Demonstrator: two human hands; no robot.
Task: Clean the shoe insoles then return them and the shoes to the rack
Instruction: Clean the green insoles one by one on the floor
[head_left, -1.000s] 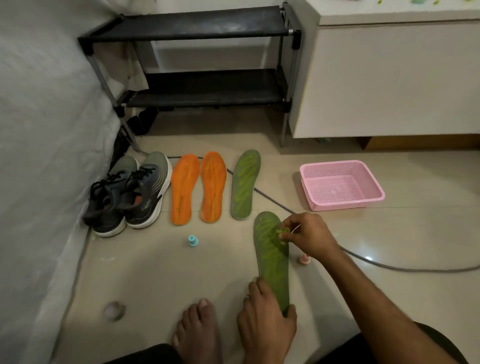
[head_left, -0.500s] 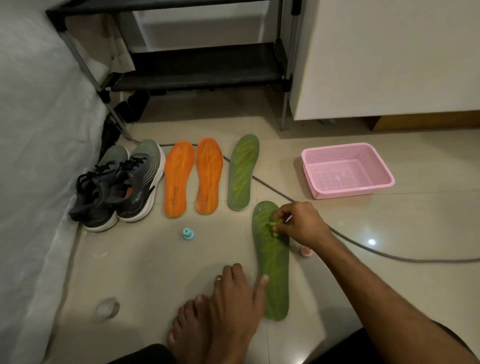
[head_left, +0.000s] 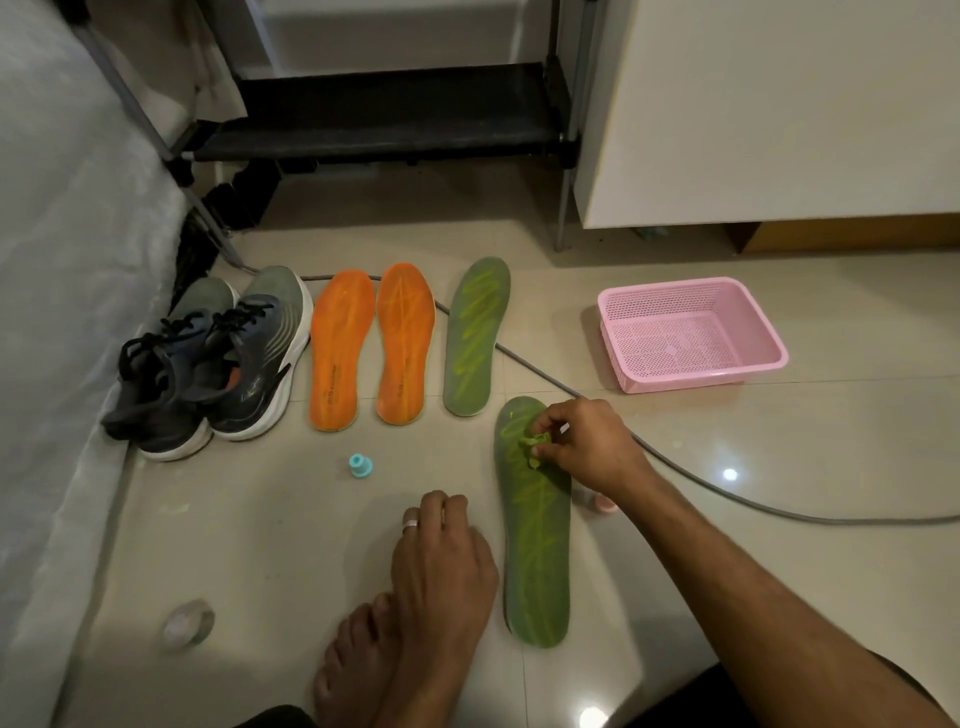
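A green insole (head_left: 537, 551) streaked with yellow-green lies on the floor in front of me. My right hand (head_left: 582, 447) pinches a small green wad (head_left: 532, 446) against its toe end. My left hand (head_left: 441, 561) rests on my bare foot (head_left: 358, 660), left of the insole, fingers loosely curled, holding nothing. A second green insole (head_left: 475, 338) and two orange insoles (head_left: 340, 356) (head_left: 405, 343) lie in a row farther off. A pair of dark sneakers (head_left: 218, 358) stands at their left. The black shoe rack (head_left: 395, 114) is at the back.
A pink mesh basket (head_left: 691, 332) sits on the floor to the right. A grey cable (head_left: 675, 467) runs across the tiles under my right arm. A small teal cap (head_left: 359, 465), a pink cap (head_left: 602, 503) and a clear lid (head_left: 187, 621) lie loose. White cabinet at right.
My left hand has let go of the near insole's heel and moved left onto my foot. My right hand has stayed at the toe end with the wad. My view tilted down.
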